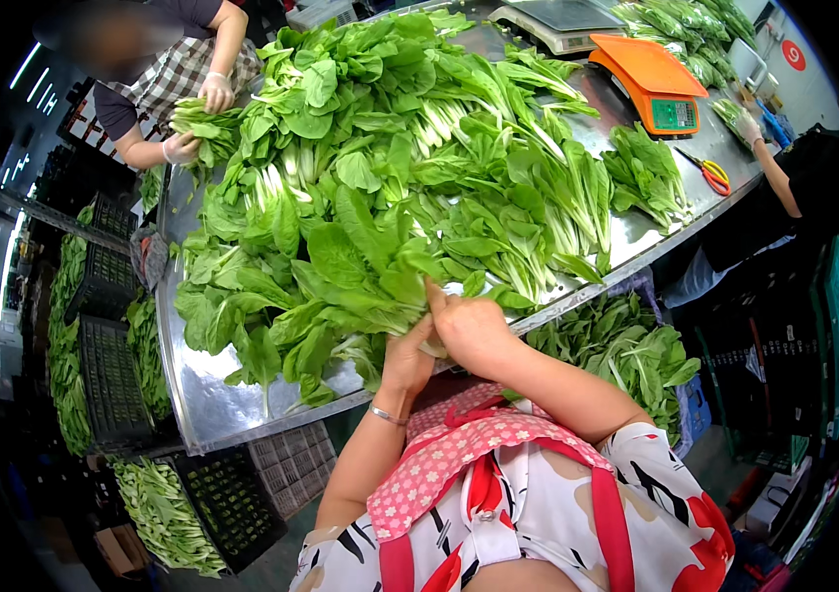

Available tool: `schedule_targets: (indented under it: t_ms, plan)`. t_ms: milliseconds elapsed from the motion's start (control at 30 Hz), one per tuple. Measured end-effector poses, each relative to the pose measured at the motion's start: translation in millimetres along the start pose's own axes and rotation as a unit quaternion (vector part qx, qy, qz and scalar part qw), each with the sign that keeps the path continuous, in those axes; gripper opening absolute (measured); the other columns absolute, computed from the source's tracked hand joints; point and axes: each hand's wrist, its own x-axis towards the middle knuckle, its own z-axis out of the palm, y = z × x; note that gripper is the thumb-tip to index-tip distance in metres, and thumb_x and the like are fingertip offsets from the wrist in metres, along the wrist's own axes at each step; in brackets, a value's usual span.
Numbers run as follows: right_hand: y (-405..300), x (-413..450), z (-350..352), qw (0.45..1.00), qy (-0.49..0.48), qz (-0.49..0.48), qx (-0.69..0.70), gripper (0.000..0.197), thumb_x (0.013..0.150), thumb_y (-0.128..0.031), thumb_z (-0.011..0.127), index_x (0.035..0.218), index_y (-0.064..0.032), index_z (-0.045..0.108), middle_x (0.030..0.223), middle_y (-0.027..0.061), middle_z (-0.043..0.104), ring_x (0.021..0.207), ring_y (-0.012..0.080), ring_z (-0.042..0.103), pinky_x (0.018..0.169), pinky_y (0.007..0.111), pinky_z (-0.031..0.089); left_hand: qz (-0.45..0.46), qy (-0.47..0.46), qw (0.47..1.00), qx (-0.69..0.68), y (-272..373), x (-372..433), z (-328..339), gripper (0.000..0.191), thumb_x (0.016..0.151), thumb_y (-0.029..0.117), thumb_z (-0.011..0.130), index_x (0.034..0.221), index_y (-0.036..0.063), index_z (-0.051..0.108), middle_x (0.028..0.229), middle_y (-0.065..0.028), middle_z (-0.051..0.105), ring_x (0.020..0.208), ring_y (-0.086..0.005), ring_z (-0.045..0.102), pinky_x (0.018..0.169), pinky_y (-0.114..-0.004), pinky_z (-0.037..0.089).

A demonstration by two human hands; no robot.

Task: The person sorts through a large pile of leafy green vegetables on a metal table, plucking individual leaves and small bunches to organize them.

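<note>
Near the front edge of a metal table (227, 411), my left hand (410, 359) grips a bunch of leafy greens (360, 259) by its pale stem ends. My right hand (467, 322) is at the same stems from the right, its fingers against them; what exactly they pinch is hidden. The bunch's leaves point away from me, over a large heap of leafy greens (390, 96) with white stalks. A smaller bunch (645, 174) lies apart at the right, beside scissors (708, 172) with red and yellow handles.
An orange digital scale (645, 70) and another scale (560, 22) stand at the back. A co-worker (197, 59) holds greens at upper left; another's gloved hand (748, 127) is at right. Crates of greens (230, 503) stand below left; more greens (626, 355) lie in a container below right.
</note>
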Motion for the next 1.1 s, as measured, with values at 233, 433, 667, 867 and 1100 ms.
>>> schedule_targets:
  t_ms: [233,433,667,867,1100]
  plan:
    - [2.7,-4.0,-2.9,0.982,0.025,-0.048,0.182,0.051,0.077,-0.015,0.054,0.12,0.0051,0.036,0.076,0.0184,0.057,0.067,0.0346,0.057,0.06,0.04,0.047,-0.024,0.025,0.996,-0.085,21.2,5.4,-14.0,0.029,0.078,0.012,0.06,0.104,0.0024,0.052,0.099,-0.0063,0.056,0.093,-0.0187,0.052,0.086,-0.033,0.04]
    - [40.0,-0.6,-23.2,0.985,0.052,0.013,0.167,0.048,0.074,-0.028,0.063,0.113,-0.0049,0.049,0.106,0.0152,0.052,0.081,0.029,0.059,0.069,0.035,0.047,-0.03,-0.075,0.989,-0.124,27.6,3.9,-16.1,0.027,0.076,0.014,0.061,0.098,0.0016,0.051,0.083,-0.0045,0.051,0.085,-0.0178,0.051,0.085,-0.035,0.041]
    - [16.5,23.2,-46.0,0.906,0.115,0.036,0.405,0.063,0.074,-0.021,0.066,0.125,-0.0012,0.035,0.105,0.0154,0.053,0.09,0.0237,0.056,0.075,0.032,0.045,-0.023,-0.006,0.999,-0.044,29.0,-4.1,-17.5,0.032,0.076,0.013,0.061,0.104,0.0017,0.05,0.089,-0.0059,0.056,0.084,-0.0194,0.054,0.08,-0.039,0.042]
    - [-16.9,-6.3,-11.2,0.886,0.083,0.084,0.449,0.098,0.066,-0.036,0.07,0.128,0.0129,0.012,0.126,0.0317,0.03,0.118,0.0396,0.032,0.098,0.04,0.03,0.187,0.038,0.921,0.339,30.0,2.2,9.6,0.033,0.075,0.006,0.06,0.106,-0.0013,0.051,0.098,-0.0091,0.058,0.089,-0.0189,0.055,0.078,-0.032,0.044]
    - [-10.2,-2.3,-22.2,0.863,0.202,0.101,0.452,0.11,0.053,-0.036,0.078,0.13,0.0071,0.012,0.132,0.0304,0.018,0.124,0.04,0.019,0.103,0.039,0.02,0.279,-0.054,0.737,0.613,13.0,-5.0,49.2,0.03,0.073,0.01,0.061,0.1,-0.0025,0.056,0.098,-0.0122,0.059,0.087,-0.0192,0.056,0.075,-0.03,0.044]
